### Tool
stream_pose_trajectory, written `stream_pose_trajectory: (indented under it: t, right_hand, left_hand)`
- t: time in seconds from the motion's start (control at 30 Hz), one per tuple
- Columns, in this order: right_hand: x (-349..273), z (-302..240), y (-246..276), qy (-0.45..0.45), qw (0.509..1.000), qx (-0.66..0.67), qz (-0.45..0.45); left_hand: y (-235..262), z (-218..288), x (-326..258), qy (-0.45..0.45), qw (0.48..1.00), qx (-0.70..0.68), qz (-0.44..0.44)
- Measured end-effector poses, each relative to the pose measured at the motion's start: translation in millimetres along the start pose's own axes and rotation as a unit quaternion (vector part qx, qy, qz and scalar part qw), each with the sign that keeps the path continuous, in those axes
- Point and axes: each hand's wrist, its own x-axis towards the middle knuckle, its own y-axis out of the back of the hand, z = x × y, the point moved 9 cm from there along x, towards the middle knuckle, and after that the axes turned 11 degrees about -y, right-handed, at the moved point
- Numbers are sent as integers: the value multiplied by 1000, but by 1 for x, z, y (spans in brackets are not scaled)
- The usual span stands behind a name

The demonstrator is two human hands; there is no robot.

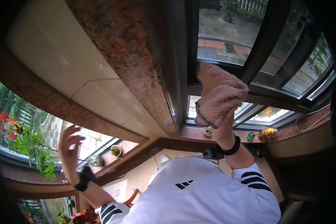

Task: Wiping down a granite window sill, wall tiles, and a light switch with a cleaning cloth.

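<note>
My right hand (223, 125) is raised and wrapped in a pink fluffy cloth (218, 95), which presses against the dark window frame (209, 89) below a mesh screen (227, 30). The cloth hides the fingers. A black band (232, 148) circles that wrist, with a small black device (212, 152) beside it. My left hand (69, 143) is lifted at the left with fingers spread, holding nothing, close to a second window (93, 140). It also wears a black wrist band (85, 178). My white shirt with black stripes (198, 194) fills the bottom.
A speckled reddish stone column (130, 48) and cream tiles (63, 56) separate the two windows. Small pots (115, 151) sit on the left sill, a leafy plant (35, 149) beside them. A green bottle (251, 136), a yellow object (267, 131) and a white cable (310, 117) lie on the right sill.
</note>
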Motion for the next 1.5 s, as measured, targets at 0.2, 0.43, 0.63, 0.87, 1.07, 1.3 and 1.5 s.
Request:
stream_pose_trajectory:
  t: [0.2, 0.43, 0.63, 0.87, 1.07, 1.3, 1.5]
  right_hand:
    - [4, 12, 37, -45, 913, 404, -14]
    - [5, 10, 41, -4, 926, 378, 16]
    - [15, -8, 29, -56, 902, 427, 23]
    - [34, -31, 29, -127, 846, 516, 50]
    - [27, -75, 48, 25, 893, 448, 35]
    - [37, -80, 43, -2, 950, 291, 115]
    - [57, -85, 37, -1, 962, 190, 198]
  left_hand:
    - [236, -13, -108, 74, 954, 197, 213]
    - [315, 116, -185, 34, 884, 359, 297]
    - [62, 251, -105, -100, 973, 180, 108]
    - [-127, 252, 3, -74, 990, -71, -98]
    - [-183, 206, 41, -116, 970, -203, -61]
    - [-173, 159, 74, -121, 930, -347, -1]
    - [-135, 124, 98, -85, 891, -435, 103]
